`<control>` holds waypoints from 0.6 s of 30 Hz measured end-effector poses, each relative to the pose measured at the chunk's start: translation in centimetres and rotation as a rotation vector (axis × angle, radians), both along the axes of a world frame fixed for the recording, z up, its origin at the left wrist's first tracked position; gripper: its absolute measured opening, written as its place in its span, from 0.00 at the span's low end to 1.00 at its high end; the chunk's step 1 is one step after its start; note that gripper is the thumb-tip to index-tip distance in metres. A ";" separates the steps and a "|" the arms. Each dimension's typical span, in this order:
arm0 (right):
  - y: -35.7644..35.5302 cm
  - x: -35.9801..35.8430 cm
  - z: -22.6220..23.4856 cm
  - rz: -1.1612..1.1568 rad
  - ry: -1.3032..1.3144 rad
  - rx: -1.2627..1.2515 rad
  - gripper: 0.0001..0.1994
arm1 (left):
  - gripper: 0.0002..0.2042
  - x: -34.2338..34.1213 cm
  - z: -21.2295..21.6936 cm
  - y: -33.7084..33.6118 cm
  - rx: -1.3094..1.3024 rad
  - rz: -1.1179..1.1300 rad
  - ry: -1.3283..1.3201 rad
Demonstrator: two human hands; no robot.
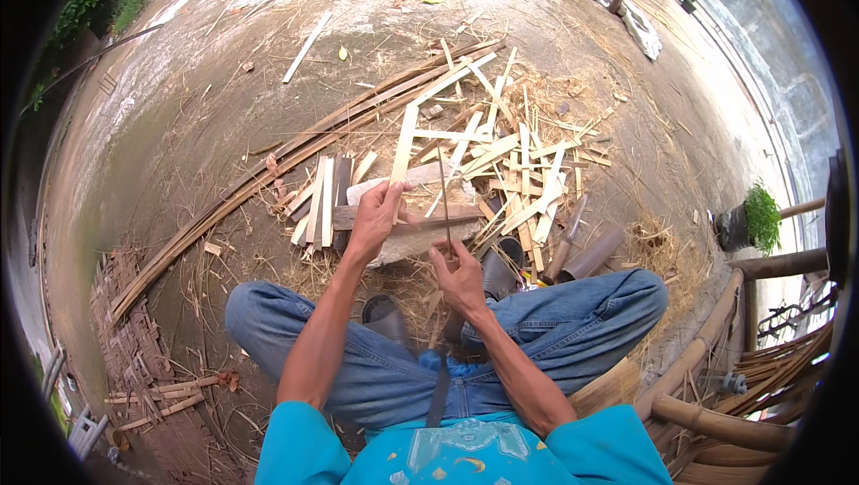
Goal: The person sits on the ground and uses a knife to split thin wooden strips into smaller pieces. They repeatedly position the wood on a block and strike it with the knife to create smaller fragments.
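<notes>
I sit cross-legged on the bare ground. My left hand (376,216) grips the lower end of a pale flat bamboo slat (403,143) that points away from me. My right hand (461,277) is closed around a thin dark sliver (444,194) standing upright just right of the slat. A dark narrow strip (438,391) runs from under this hand down toward my body; what it is I cannot tell. Both hands hover over a worn wooden block (420,239) lying right in front of my legs.
A heap of short bamboo offcuts (519,172) lies beyond the block, and long split strips (268,167) curve across the ground to the left. A woven mat (134,342) lies at lower left. Bamboo poles (716,422) and a potted plant (761,216) stand right.
</notes>
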State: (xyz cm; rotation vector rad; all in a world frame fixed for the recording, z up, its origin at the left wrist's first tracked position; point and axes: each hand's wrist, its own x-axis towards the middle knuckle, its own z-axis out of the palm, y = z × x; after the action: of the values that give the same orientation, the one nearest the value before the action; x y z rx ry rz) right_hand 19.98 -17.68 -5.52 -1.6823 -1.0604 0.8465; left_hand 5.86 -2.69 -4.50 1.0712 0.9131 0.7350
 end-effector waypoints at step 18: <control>3.9 9.9 2.7 0.318 -0.562 0.066 0.22 | 0.20 1.9 3.7 -3.7 0.227 -0.158 0.181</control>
State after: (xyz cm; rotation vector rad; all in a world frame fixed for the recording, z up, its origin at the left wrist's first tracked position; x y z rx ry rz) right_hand 29.91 -13.82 -2.78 -1.7651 -1.7530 0.5251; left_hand 7.80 -6.40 -0.84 1.4118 0.9000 0.6273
